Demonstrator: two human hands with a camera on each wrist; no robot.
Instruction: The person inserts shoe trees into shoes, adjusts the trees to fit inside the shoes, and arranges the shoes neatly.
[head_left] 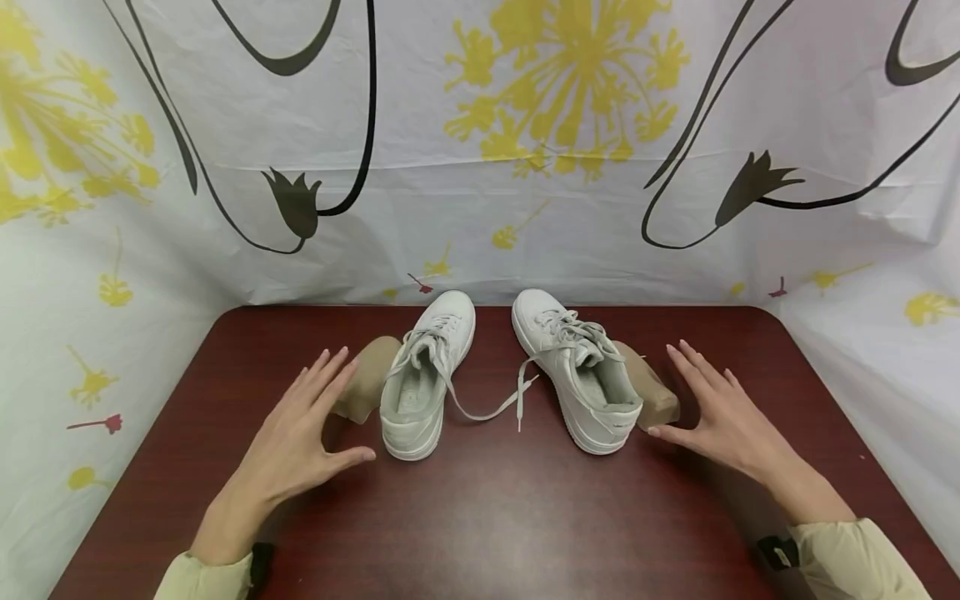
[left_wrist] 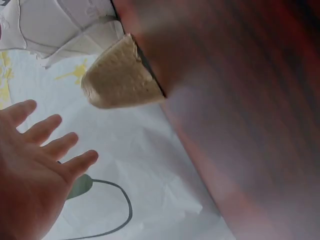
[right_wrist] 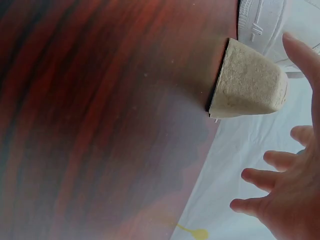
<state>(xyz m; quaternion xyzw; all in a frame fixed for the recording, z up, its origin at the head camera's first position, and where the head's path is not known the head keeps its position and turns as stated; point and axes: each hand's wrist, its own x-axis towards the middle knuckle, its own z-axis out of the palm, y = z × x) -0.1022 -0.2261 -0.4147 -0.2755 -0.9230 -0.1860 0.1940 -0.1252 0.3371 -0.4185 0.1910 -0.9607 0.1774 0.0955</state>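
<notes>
Two white lace-up sneakers stand on the table, the left sneaker (head_left: pixel 411 429) and the right sneaker (head_left: pixel 603 421), toes toward the back. Their loose laces (head_left: pixel 491 414) meet between them. Outside each sneaker lies a tan moulded-pulp shoe insert: the left insert (head_left: pixel 372 375) and the right insert (head_left: pixel 651 392). My left hand (head_left: pixel 288 437) is beside the left insert, fingers spread and holding nothing. Close to the right insert is my right hand (head_left: pixel 735 425), fingers also spread; the right wrist view shows its palm bare and a gap to the insert (right_wrist: pixel 250 82).
The dark red-brown wooden table (head_left: pixel 495 525) has rounded back corners. White cloth (head_left: pixel 465 208) printed with yellow and dark flowers hangs behind it and along both sides. Dark bands (head_left: pixel 778 552) circle the wrists by the pale sleeves (head_left: pixel 855 558).
</notes>
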